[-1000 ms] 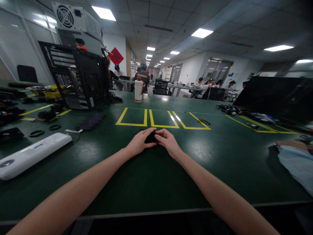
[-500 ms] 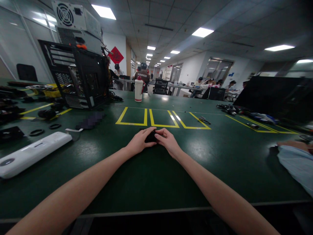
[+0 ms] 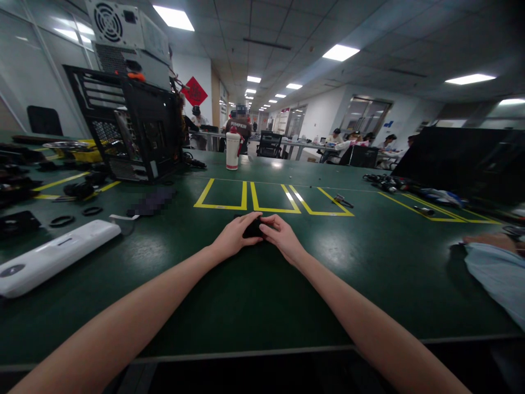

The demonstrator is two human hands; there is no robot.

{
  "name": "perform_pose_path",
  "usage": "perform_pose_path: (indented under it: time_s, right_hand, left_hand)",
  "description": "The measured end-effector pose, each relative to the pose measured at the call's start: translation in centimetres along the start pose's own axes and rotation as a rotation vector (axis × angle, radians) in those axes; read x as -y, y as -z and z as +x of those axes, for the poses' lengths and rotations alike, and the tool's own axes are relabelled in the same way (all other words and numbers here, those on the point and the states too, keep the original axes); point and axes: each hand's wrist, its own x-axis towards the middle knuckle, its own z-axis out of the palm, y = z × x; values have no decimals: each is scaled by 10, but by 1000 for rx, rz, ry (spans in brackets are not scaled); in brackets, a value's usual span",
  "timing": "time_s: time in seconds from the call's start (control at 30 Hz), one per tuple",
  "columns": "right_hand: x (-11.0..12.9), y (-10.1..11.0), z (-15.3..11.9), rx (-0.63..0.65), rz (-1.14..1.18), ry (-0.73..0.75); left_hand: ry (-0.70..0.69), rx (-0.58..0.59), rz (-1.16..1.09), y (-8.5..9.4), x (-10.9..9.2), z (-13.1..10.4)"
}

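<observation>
A small black object [image 3: 252,229] sits between my two hands at the middle of the green table [image 3: 254,306]; its kind is too dark and too covered to make out. My left hand [image 3: 237,236] is closed around its left side, thumb in front and fingers over the top. From the right, my right hand [image 3: 280,234] pinches at its right end, fingertips close to those of the left. Just beyond the hands, yellow tape outlines [image 3: 274,210] mark the tabletop.
To the left lie a long white device [image 3: 61,254] and black rings [image 3: 61,221]. A black computer case [image 3: 143,126] stands behind them. A white cup [image 3: 232,150] is at the back. At right are a dark panel [image 3: 463,164], a small metal cylinder [image 3: 424,210] and another person's sleeve [image 3: 496,276].
</observation>
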Motion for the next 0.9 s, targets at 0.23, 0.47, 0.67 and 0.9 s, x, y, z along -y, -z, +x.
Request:
perform_pose_path:
  time_s: [0.23,0.47,0.67,0.9]
  right_hand:
    - [-3,1,5,-35,26,-58]
    - [-1,1,2,16,-8,2]
    - [-2,0,2,-25,4,-19]
    - [-6,5,5,28,-2,-53]
  left_hand:
    - [-5,-2,-7,-1,1,1]
    - [-2,-3,-3,-2,1,1]
    - [3,-9,-4,-1,1,0]
    - [3,-11,-8,-1,0,0]
